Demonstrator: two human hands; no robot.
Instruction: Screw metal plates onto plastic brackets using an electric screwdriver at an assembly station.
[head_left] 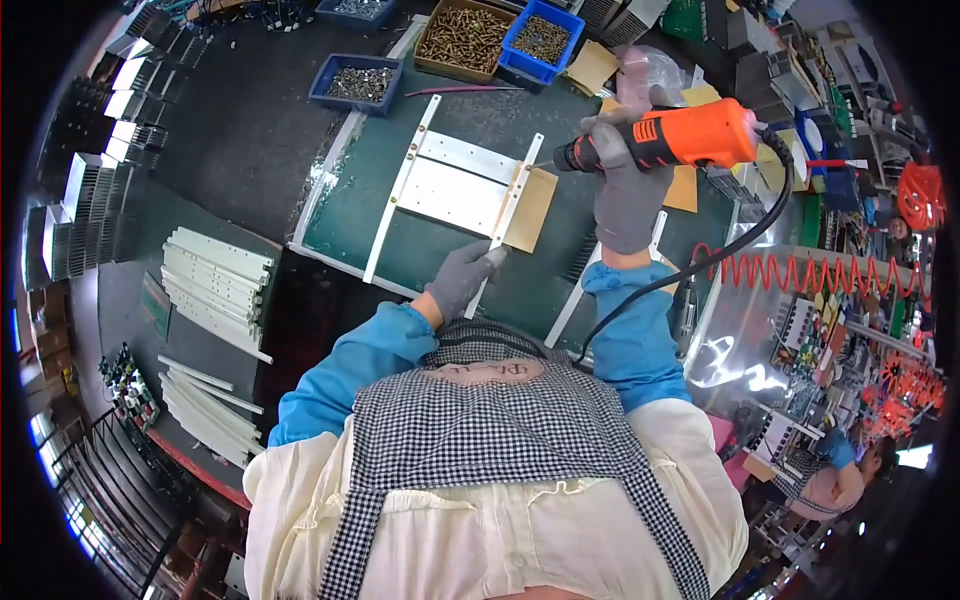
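My right hand point(628, 190), in a grey glove, grips an orange and black electric screwdriver point(680, 138) with its bit pointing left at the upper end of a white metal rail point(512, 200). My left hand point(462, 278), also in a grey glove, presses on the lower end of that same rail. The rail and a second rail point(400, 190) are fixed across a white metal plate point(455, 180), with a tan board point(533, 210) under the right side. All of it lies on a green work mat point(420, 250).
Blue and tan bins of screws point(465, 38) stand at the far edge of the mat. Stacks of white rails point(215, 285) lie to my left. A black cable and a red coiled hose point(800, 272) run right of the screwdriver. Another person point(850, 470) works at the lower right.
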